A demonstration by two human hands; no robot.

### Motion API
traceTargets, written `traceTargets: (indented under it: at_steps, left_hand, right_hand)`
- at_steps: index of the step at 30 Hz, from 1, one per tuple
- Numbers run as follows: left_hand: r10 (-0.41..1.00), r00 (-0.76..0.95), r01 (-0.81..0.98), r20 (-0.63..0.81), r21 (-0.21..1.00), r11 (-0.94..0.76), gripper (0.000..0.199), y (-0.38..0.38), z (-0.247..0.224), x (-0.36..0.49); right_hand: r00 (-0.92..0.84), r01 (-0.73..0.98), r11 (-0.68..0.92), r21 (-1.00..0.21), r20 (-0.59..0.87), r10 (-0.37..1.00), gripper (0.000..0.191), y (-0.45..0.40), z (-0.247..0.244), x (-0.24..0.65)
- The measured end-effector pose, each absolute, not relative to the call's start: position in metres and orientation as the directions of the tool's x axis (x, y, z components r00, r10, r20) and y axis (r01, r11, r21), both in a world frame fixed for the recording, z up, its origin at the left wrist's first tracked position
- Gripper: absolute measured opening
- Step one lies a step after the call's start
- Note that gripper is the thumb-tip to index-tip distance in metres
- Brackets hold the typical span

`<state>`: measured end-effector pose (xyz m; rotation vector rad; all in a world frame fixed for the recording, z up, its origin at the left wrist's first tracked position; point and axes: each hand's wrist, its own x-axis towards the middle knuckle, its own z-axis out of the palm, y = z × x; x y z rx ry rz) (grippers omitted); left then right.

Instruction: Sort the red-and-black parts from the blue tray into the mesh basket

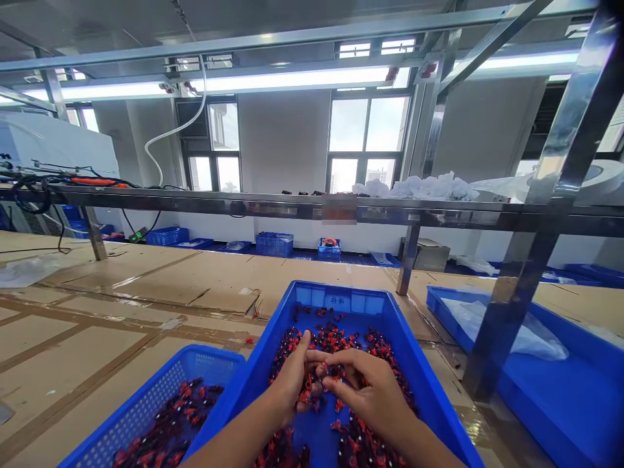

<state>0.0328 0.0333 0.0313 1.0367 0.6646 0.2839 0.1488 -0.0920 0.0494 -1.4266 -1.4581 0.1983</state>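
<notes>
Red and dark small pieces (331, 338) lie under the left hand (292, 383) and right hand (370, 396), both half closed, gripping or not I cannot tell, inside a blue plastic crate (341, 292); a blue mesh basket (195, 361) with more pieces stands touching it, close for short reach, on the cardboard-covered worktop (97, 364)

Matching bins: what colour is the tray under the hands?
The tray is bright blue, in the head view.
</notes>
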Motion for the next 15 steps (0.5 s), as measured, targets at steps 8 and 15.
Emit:
traceTargets:
  at_steps: [8, 15]
  left_hand:
    - [0.476, 0.773, 0.122, -0.419, 0.835, 0.537, 0.072, 0.027, 0.017, 0.037]
    - [0.37, 0.825, 0.166, -0.428, 0.809, 0.565, 0.073, 0.025, 0.008, 0.044]
  right_hand:
    - [0.184, -0.313, 0.015, -0.95, -0.045, 0.982, 0.029, -0.083, 0.042, 0.153]
    - [0.079, 0.599, 0.18, -0.78, 0.282, 0.956, 0.017, -0.086, 0.042, 0.139]
